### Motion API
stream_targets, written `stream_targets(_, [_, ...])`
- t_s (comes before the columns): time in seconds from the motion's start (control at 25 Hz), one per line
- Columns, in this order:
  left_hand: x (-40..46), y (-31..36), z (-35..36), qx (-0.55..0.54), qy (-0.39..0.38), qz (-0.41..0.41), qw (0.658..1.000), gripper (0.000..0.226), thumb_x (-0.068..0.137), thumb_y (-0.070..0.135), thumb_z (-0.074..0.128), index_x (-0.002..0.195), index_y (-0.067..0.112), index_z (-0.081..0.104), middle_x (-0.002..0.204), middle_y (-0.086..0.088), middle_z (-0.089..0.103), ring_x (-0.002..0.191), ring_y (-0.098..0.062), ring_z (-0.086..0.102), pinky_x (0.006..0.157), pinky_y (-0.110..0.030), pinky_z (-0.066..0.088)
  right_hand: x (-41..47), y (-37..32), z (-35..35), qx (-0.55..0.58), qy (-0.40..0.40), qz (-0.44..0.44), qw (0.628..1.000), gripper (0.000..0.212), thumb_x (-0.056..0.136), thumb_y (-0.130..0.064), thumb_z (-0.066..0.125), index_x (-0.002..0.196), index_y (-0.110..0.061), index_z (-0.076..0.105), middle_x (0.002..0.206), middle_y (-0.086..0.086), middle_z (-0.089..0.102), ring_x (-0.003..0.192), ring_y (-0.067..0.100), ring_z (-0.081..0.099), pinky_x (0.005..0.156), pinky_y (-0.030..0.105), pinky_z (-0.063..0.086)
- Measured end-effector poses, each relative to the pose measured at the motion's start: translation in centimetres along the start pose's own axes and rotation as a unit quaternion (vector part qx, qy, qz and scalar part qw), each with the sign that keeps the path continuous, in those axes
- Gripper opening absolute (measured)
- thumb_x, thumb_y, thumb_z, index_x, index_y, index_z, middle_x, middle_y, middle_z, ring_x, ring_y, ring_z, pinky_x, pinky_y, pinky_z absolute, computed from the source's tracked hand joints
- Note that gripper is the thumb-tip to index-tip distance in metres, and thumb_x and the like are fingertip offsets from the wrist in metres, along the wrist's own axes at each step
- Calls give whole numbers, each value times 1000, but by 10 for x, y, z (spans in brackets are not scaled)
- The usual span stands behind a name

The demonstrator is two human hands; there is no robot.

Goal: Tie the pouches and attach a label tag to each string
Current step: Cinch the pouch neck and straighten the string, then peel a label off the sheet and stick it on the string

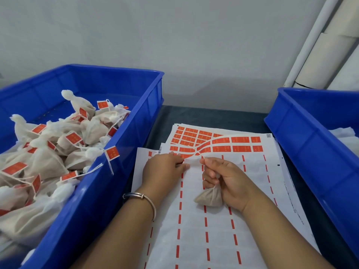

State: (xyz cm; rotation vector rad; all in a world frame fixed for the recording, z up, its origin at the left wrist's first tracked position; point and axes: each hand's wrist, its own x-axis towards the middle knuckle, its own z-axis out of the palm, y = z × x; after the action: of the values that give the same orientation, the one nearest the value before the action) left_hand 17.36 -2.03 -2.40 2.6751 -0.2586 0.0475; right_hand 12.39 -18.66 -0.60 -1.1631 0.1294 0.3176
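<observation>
I can read no words here. The red labels [240, 140] on my sticker sheet [213, 191] carry pale marks too small to make out. A small code square [268, 135] at the sheet's far right corner and a barcode [160, 150] near its left edge are equally unreadable.

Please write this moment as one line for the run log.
left hand: peeling red label off label sheet | right hand: grips pouch and string | tagged pouches in left crate
</observation>
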Motion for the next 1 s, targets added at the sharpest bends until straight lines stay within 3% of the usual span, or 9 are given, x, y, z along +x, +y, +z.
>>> stream_targets(0.2, [5, -3, 4, -88, 24, -51, 995, 35, 87, 49, 56, 117, 34, 65, 121, 10, 63, 81, -5, 56, 64, -13, 38, -2, -1, 1, -11, 0, -2, 1000, 21, 82, -25, 59, 75, -16, 77, 52, -1, 51, 44, 7, 43, 47, 20, 42])
stream_targets(0.32, [8, -2, 7, -104, 34, -72, 991, 31, 88, 46, 56, 113, 32, 68, 114, 11, 67, 68, -2, 53, 55, -12, 35, -2, -1, 1, -19, 4, -2, 1000, 25, 88, -23, 56, 75, -17, 77, 53, 0, 53, 44, 8, 45, 48, 20, 43])
stream_targets(0.52, [13, 1, 7, -116, 40, -109, 986, 24, 90, 38, 53, 97, 26, 73, 93, 13, 69, 62, -7, 60, 52, -13, 43, -2, -2, 3, -21, 7, -4, 1000, 26, 89, -23, 56, 75, -16, 77, 53, 0, 53, 45, 8, 45, 47, 20, 44])
stream_targets(0.68, [13, 4, 7, -131, 52, -128, 982, 21, 90, 35, 54, 80, 25, 70, 69, 21, 57, 57, -9, 61, 50, -14, 44, -3, -2, 4, -19, 9, -3, 1000, 30, 93, -21, 53, 74, -16, 77, 53, 0, 53, 45, 8, 45, 47, 20, 43])
stream_targets(0.8, [13, 3, 7, -136, 63, -118, 982, 21, 90, 32, 57, 80, 22, 72, 74, 11, 65, 58, -10, 60, 50, -13, 43, -4, -3, 4, -19, 8, 0, 1000, 31, 93, -21, 53, 73, -17, 77, 53, 0, 53, 45, 7, 45, 47, 20, 43])
stream_targets(0.88, [11, 2, 6, -144, 77, -108, 981, 17, 90, 31, 58, 90, 22, 72, 77, 13, 59, 60, -7, 58, 50, -12, 39, -4, -3, 5, -15, 6, 1, 1000, 30, 92, -21, 54, 73, -17, 77, 53, -1, 54, 45, 7, 45, 48, 20, 42])
stream_targets(1.0, [11, 2, 4, -163, 91, -99, 977, 10, 92, 30, 56, 89, 25, 64, 79, 16, 52, 63, -5, 55, 51, -10, 34, -5, -4, 5, -12, 5, 2, 1000, 30, 92, -22, 54, 73, -18, 76, 53, -1, 55, 45, 7, 46, 48, 20, 43])
